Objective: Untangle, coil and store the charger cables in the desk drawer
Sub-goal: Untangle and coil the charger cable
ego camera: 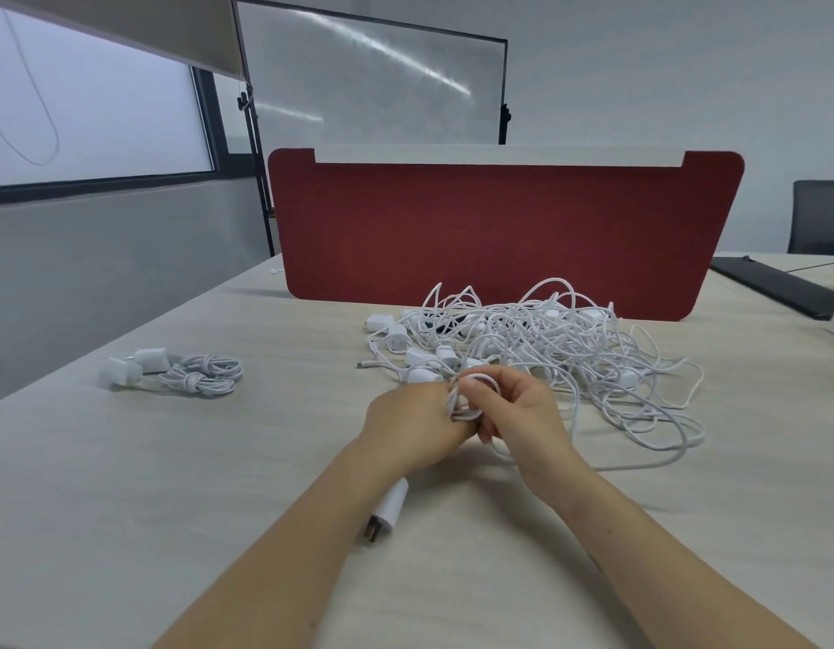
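A big tangle of white charger cables (546, 339) with several white plug adapters lies on the desk in front of the red divider. My left hand (412, 426) and my right hand (518, 416) meet over the desk, both gripping a small white cable coil (471, 398). From that coil a loose cable runs right into the pile. A white plug adapter (389, 508) with dark prongs lies under my left wrist. Two coiled chargers (181, 370) with adapters sit apart on the left of the desk. No drawer is in view.
The light wooden desk (171, 484) spreads around my arms. A red fabric divider (499, 236) stands behind the pile. A black flat object (780, 285) lies at the far right, with a dark chair (820, 217) behind it. A whiteboard stands in the back.
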Demonstrator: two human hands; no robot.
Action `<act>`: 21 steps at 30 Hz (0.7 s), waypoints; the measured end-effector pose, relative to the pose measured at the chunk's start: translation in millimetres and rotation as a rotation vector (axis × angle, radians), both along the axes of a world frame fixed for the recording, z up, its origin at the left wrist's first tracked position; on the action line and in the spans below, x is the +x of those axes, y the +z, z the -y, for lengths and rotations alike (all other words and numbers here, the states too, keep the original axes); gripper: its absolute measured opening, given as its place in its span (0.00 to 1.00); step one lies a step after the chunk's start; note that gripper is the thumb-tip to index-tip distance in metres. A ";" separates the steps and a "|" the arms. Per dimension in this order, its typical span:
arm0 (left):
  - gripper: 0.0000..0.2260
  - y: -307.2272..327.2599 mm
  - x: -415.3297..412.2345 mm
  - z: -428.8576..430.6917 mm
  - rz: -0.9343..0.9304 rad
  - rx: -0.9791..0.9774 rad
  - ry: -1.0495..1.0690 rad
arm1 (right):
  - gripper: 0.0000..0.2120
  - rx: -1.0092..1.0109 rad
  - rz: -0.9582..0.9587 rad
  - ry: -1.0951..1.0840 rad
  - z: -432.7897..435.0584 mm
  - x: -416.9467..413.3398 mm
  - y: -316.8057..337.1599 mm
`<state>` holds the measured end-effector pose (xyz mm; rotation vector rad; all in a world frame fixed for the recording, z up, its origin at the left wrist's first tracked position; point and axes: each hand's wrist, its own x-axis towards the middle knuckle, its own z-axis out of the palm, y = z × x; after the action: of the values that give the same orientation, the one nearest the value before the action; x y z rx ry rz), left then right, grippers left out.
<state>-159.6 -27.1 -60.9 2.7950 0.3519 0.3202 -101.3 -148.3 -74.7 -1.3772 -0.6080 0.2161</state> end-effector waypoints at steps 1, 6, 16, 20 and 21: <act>0.11 -0.4 2.0 -1.2 0.020 -0.028 0.047 | 0.05 0.016 -0.052 -0.014 -0.8 -0.1 1.1; 0.16 0.4 1.1 -5.2 0.152 -0.382 -0.035 | 0.03 0.063 -0.219 -0.010 2.8 4.7 6.1; 0.18 -8.9 6.0 -18.4 0.354 -0.590 -0.082 | 0.06 -0.103 -0.016 -0.010 12.9 13.1 6.8; 0.17 -4.0 4.8 -18.3 0.288 -0.698 -0.216 | 0.08 -0.106 -0.095 0.058 12.7 12.4 8.7; 0.16 -2.3 3.6 -15.8 0.286 -0.725 -0.240 | 0.08 -0.098 -0.169 0.095 11.5 10.8 9.8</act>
<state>-156.0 -11.3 -63.2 2.0185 0.0413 0.4249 -90.5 -159.7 -64.8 -1.4086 -0.5271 0.4393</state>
